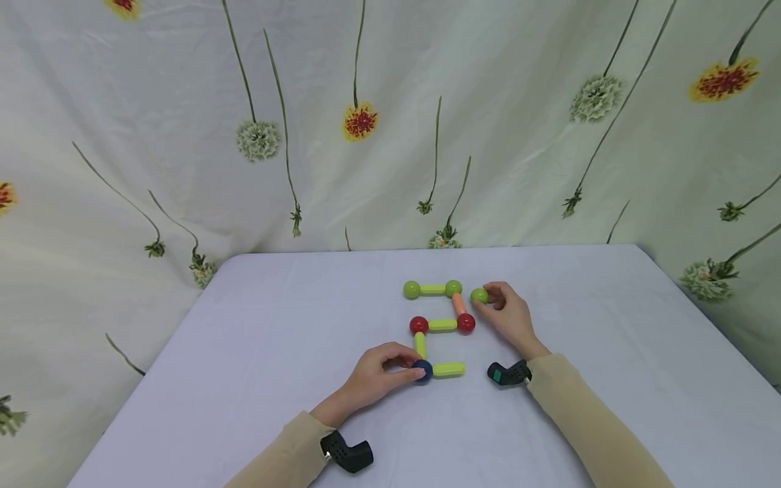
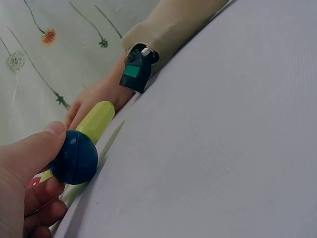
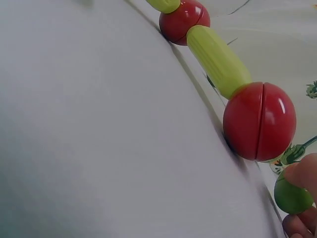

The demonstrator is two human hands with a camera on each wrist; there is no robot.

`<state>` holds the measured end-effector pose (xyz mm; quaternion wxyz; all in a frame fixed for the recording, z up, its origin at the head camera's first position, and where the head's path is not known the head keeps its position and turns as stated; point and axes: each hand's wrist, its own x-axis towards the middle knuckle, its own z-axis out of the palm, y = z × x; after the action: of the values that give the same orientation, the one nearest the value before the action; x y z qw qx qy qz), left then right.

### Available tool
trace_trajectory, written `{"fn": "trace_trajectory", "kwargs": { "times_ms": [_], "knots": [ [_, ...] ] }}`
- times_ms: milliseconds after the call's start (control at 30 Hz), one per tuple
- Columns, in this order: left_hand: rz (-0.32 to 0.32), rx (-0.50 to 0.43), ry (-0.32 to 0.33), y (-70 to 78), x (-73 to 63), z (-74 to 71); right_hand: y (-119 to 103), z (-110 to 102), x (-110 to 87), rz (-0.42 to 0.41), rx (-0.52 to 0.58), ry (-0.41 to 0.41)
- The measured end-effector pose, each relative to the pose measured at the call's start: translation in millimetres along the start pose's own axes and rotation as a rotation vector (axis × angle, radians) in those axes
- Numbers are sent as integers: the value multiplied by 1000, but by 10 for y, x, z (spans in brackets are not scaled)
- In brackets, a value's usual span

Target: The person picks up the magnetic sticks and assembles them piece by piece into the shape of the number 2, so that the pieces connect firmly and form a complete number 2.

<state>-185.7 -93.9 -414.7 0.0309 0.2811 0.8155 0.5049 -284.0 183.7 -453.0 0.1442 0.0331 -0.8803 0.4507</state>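
On the table lies a zigzag chain of balls and rods. At its near end my left hand (image 1: pixel 381 373) pinches a dark blue ball (image 2: pixel 75 157) between thumb and fingers. From that ball a yellow-green rod (image 1: pixel 449 369) points right, its far end bare; another yellow-green rod (image 1: pixel 420 345) runs up to a red ball (image 1: pixel 418 324). A third rod (image 3: pixel 218 60) joins this to a second red ball (image 3: pixel 259 121). An orange rod (image 1: pixel 459 304) leads on to a green ball (image 1: pixel 453 288). Just right of the chain, my right hand (image 1: pixel 509 317) pinches a separate green ball (image 1: pixel 478 295).
At the chain's far left end sits another green ball (image 1: pixel 411 289), linked by a yellow-green rod (image 1: pixel 432 289). A white cloth covers the table (image 1: pixel 293 312). Behind it hangs a flower-print curtain (image 1: pixel 390 169). Each wrist wears a black camera mount (image 1: pixel 509 373).
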Motion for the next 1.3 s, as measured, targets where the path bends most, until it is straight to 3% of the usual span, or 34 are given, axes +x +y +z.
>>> {"fn": "trace_trajectory", "kwargs": {
  "times_ms": [467, 800, 1300],
  "knots": [
    [25, 12, 15, -30, -5, 12, -55, -48, -185, 12, 29, -32],
    [-20, 20, 12, -25, -7, 6, -85, -101, -350, -5, 46, -38],
    [9, 20, 17, -31, -8, 10, -104, -144, -549, 14, 85, -60]
  ]
}}
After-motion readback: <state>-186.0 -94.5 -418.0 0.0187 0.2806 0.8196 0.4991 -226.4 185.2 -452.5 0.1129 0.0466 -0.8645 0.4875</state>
